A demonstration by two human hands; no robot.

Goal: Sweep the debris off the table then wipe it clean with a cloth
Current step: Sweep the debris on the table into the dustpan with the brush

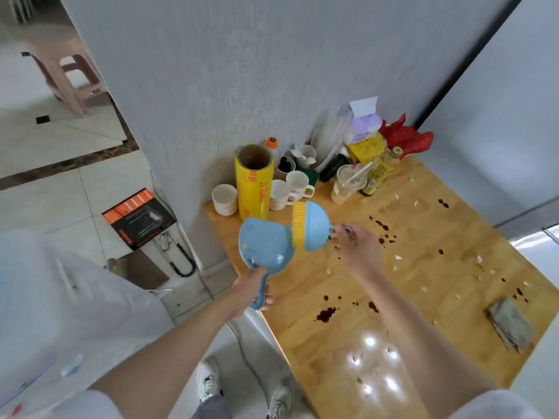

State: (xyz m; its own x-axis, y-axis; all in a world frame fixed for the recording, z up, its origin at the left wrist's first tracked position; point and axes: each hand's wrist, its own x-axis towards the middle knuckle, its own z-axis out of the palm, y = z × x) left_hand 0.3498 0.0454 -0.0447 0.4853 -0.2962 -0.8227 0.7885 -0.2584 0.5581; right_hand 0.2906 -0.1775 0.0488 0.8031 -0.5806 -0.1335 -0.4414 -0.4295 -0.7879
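My left hand (252, 290) grips the handle of a blue dustpan (264, 247), held up off the left edge of the wooden table (423, 337). My right hand (355, 249) holds the handle of a blue brush with yellow bristles (308, 226), raised above the table with its bristles against the dustpan's rim. Pale scraps of debris (397, 257) and dark brown spill spots (326, 314) are scattered over the tabletop. A folded grey cloth (509, 323) lies near the table's right edge.
At the table's back stand a yellow roll of cling film (254, 182), white cups (225, 199), a plastic cup with a straw (348, 182), a bottle (378, 173) and bags. On the floor to the left lie a black and orange box (139, 217) and a U-lock (178, 258).
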